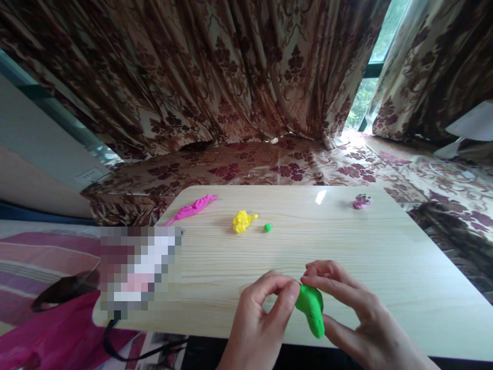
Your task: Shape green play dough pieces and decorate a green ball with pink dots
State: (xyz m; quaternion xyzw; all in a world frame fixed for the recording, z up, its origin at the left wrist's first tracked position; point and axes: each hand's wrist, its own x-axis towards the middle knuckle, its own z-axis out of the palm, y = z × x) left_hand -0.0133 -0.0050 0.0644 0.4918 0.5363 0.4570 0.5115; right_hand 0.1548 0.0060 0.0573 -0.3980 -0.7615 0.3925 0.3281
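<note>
Before us in the head view, at the near edge of the table [215, 262], our left hand [262, 313] is narrow: the tips of its thumb and forefinger are pinched together on the upper left end of the green piece [313, 311]. Our right hand [362, 306] is on the other side of this piece, with its forefinger near the upper end and its thumb beside the lower part. These fingers stand apart with the piece between them, and we cannot tell if they really grip it. So the green piece is between our two hands, its rounded lower end pointing down toward us.

Beyond the left hand, farther up the table, we see a yellow lump [241, 222] with a short stem to its right, and just beside it a small green ball [267, 227]. Farther to the left of that hand lies a long pink piece [195, 206], near the far left corner. Beyond the right hand, near the far edge, is a small pink-and-green lump [362, 201]. Well to the left of our left hand, an object [144, 272] is hidden by coarse blur, and a black strap [110, 341] hangs below it.
</note>
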